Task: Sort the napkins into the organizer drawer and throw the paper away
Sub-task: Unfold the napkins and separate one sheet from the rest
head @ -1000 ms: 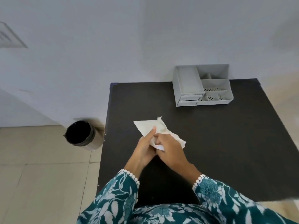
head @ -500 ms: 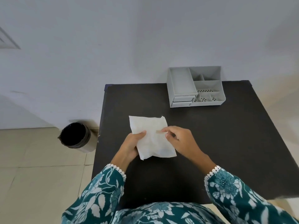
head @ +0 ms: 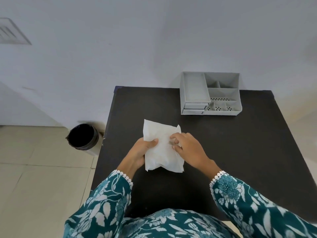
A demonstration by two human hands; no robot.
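Observation:
A white paper packet (head: 161, 148) is held over the middle of the black table (head: 240, 152). My left hand (head: 140, 152) grips its left edge, thumb on top. My right hand (head: 188, 150) pinches the paper at its upper right. What the packet holds is hidden. The grey organizer (head: 210, 94) stands at the table's back edge, with two shut drawers at its front left and open compartments at its right.
A round bin with a black liner (head: 83, 139) stands on the tiled floor left of the table, by the wall. The wall runs right behind the table. My patterned sleeves fill the bottom of the view.
The crumpled paper between both hands has been spread out into a flat packet. My hands have moved apart to its left and right sides.

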